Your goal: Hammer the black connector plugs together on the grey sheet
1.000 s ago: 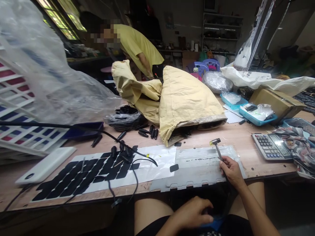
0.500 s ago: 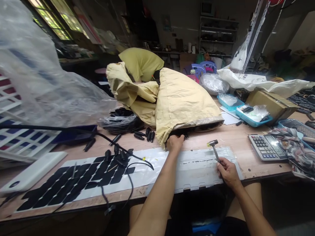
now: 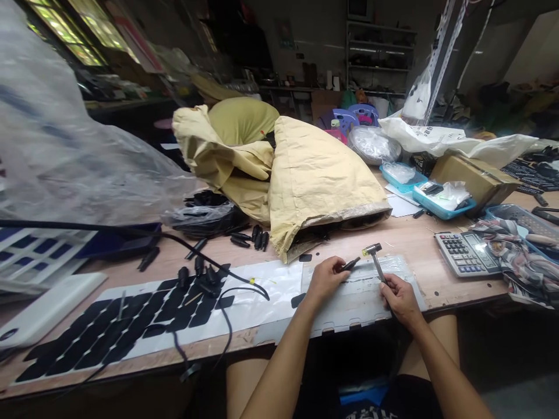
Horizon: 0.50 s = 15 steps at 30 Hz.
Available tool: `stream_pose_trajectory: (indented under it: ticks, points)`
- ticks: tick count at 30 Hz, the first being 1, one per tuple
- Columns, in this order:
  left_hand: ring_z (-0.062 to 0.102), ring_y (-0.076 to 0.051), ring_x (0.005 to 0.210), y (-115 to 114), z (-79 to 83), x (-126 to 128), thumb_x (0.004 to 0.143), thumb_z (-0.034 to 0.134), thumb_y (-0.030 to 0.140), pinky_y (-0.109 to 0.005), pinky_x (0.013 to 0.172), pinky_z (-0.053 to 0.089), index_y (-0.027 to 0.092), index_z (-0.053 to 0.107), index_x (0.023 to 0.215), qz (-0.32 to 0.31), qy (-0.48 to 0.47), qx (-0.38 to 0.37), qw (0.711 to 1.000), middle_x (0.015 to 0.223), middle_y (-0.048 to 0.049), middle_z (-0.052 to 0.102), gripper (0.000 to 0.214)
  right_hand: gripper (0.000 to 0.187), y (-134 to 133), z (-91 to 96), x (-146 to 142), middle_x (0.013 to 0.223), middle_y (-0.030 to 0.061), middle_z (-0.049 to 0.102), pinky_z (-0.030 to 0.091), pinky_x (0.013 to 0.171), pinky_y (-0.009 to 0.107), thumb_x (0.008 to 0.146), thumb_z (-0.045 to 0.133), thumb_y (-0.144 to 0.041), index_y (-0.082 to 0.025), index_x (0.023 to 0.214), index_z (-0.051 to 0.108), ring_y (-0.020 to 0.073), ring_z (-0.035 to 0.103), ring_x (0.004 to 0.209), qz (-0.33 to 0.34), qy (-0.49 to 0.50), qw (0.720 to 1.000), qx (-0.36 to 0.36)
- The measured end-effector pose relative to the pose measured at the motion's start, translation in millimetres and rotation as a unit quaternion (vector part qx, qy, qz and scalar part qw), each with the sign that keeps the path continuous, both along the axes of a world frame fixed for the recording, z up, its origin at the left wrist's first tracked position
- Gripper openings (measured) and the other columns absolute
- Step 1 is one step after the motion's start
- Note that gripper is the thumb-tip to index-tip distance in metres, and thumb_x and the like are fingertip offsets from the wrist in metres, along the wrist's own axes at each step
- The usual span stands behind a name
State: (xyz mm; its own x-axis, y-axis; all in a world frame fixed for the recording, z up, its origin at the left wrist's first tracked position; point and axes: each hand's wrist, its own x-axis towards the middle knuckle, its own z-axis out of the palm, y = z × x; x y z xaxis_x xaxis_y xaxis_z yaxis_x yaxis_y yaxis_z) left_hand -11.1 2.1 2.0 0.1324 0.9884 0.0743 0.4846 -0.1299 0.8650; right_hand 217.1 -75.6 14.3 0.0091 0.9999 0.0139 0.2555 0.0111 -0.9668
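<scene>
My left hand [image 3: 328,277] pinches a small black connector piece [image 3: 350,265] just above a grey metal plate [image 3: 349,302] at the table's front edge. My right hand [image 3: 399,294] grips the handle of a small hammer [image 3: 374,256], whose head hovers over the plate to the right of the black piece. Behind both hands lies a tan paper sack [image 3: 318,174] on its side, its open mouth facing me with black parts inside.
A sheet of black tiles [image 3: 126,320] on white backing lies to the left, crossed by black cables [image 3: 209,273]. Loose black connectors [image 3: 255,238] sit near the sack. A calculator [image 3: 467,253], blue trays [image 3: 441,201] and a cardboard box [image 3: 474,174] are on the right. A person in yellow [image 3: 242,119] bends behind the sack.
My left hand rose from my lap, reached to the sack's mouth, then drew back over the plate holding a black piece. The right hand kept the hammer in place.
</scene>
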Motion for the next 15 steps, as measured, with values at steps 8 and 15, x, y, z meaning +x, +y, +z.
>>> stream_pose_trajectory:
  ticks: [8,15]
  points:
    - [0.057,-0.021,0.093,4,1.4,10,0.078,0.068,0.028,-0.032,0.082,0.043,0.025,0.074,0.094,-0.056,0.089,0.044,0.994,0.089,-0.0024,0.065,0.017,0.028,-6,12.6,1,0.071,0.0019,0.068,0.052,0.053,0.026,0.087,0.059,-0.037,-0.016,0.103,0.07,0.0159,0.062,0.056,0.017,-0.082,0.996,0.022]
    - [0.056,-0.02,0.095,5,-2.5,9,0.077,0.071,0.027,-0.031,0.085,0.042,0.027,0.075,0.093,-0.058,0.071,0.035,0.995,0.089,-0.0011,0.064,0.016,0.025,-12,23.0,0,0.09,0.0068,0.075,0.055,0.077,0.033,0.088,0.056,-0.03,-0.018,0.106,0.07,0.0226,0.069,0.078,0.044,-0.202,0.972,0.107]
